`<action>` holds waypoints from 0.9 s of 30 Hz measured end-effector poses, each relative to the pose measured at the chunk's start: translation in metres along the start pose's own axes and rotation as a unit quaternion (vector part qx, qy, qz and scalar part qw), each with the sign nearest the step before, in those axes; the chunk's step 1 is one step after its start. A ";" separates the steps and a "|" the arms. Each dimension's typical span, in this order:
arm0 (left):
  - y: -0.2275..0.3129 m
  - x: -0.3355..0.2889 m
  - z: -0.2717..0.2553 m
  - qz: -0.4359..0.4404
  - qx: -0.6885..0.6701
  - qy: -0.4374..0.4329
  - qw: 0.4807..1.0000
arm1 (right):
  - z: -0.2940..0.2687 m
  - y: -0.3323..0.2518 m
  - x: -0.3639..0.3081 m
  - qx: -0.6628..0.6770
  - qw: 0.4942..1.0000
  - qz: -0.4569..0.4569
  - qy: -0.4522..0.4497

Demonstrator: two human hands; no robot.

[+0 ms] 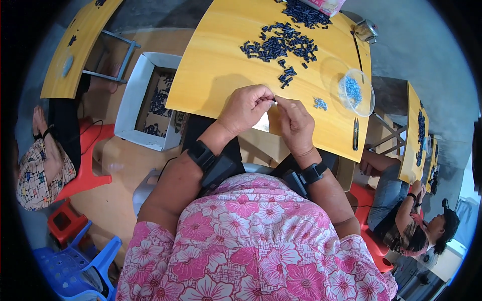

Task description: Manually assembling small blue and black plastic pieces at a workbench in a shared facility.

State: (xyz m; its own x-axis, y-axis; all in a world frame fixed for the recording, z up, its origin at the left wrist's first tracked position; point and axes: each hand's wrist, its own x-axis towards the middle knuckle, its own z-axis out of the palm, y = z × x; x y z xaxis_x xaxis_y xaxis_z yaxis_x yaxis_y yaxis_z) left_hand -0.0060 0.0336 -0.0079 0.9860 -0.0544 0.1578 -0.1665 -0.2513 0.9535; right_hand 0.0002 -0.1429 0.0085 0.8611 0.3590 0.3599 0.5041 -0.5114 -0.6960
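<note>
Over the near edge of the yellow table [216,60], my left hand [246,106] and my right hand [297,123] meet at the fingertips. Both are closed in a pinch. A small dark piece [275,98] shows between them, with a tiny whitish spot beside it; its exact shape is hidden by the fingers. Just beyond my hands lies a loose heap of short black cylindrical parts [283,42]. Right of my right hand is a little pile of clear bluish bits [320,103]. A clear round plastic tub [370,95] holds more such bits.
A slim black tool [356,134], tweezers or snips, lies near the right edge. Behind are another black heap [305,14], a thin dark rod [358,50] and a metal cup [366,31]. Left stands a white box [131,100] with black parts. People sit at tables on both sides.
</note>
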 end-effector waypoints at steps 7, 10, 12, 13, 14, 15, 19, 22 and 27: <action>-0.003 -0.001 0.002 0.017 0.017 0.005 1.000 | 0.000 0.002 -0.003 -0.018 0.998 -0.066 0.000; 0.003 0.000 0.001 -0.007 0.021 0.000 1.000 | -0.003 0.005 0.001 -0.002 0.999 -0.034 0.017; 0.003 0.000 0.002 -0.007 0.019 0.007 1.000 | -0.005 0.009 0.008 -0.004 0.999 -0.017 0.032; 0.002 0.000 0.002 -0.008 0.017 0.013 1.000 | -0.006 0.010 0.013 -0.030 0.999 -0.005 0.042; 0.003 0.000 0.002 -0.007 0.016 0.012 1.000 | -0.007 0.011 0.018 -0.057 0.997 0.009 0.052; 0.003 0.000 0.002 -0.001 0.024 0.015 1.000 | -0.007 0.012 0.023 -0.058 0.997 0.009 0.053; 0.004 0.000 0.001 -0.006 0.015 0.017 1.000 | -0.007 0.007 0.039 -0.122 0.992 0.022 0.000; 0.002 0.000 0.003 0.003 0.009 0.022 1.000 | -0.008 0.012 0.045 -0.175 0.984 -0.024 -0.011; 0.001 0.000 0.002 0.005 0.014 0.017 1.000 | -0.011 0.017 0.045 -0.220 0.973 -0.062 -0.039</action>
State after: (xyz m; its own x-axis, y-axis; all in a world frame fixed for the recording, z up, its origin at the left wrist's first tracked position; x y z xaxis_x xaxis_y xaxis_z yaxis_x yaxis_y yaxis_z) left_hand -0.0057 0.0311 -0.0076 0.9842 -0.0239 0.1756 -0.1753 -0.2778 0.9445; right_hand 0.0482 -0.1445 0.0196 0.7924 0.4895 0.3639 0.5988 -0.7381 -0.3110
